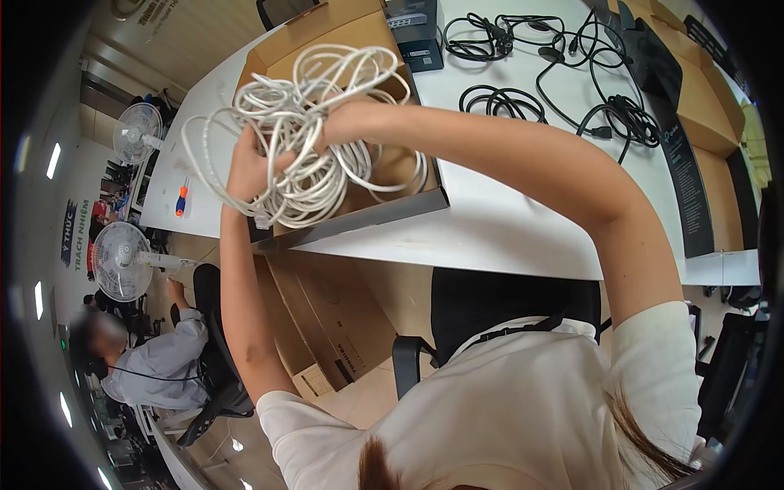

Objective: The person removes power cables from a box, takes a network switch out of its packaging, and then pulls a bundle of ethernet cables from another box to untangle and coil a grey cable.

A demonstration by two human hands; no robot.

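Observation:
A thick, tangled bundle of white network cables [306, 192] is between my hands, over an open cardboard box [359, 219] on the white table. My left hand [251, 167] grips the bundle's left side, its thumb across the strands. On the upper right of the bundle, my right hand [347, 122] is closed around several loops, its fingertips partly hidden by cable. Loose loops stick out to the left and above. Others hang down inside the box, and a cable plug shows at the bundle's lower edge.
Coiled black power cables [478, 41] lie on the table [498, 220]. A small dark box [416, 41] stands behind, and a long open box [694, 180] lies at right. An orange-blue screwdriver [181, 198] is at left. Below is a large carton [327, 302]; a seated person [163, 355] is at left.

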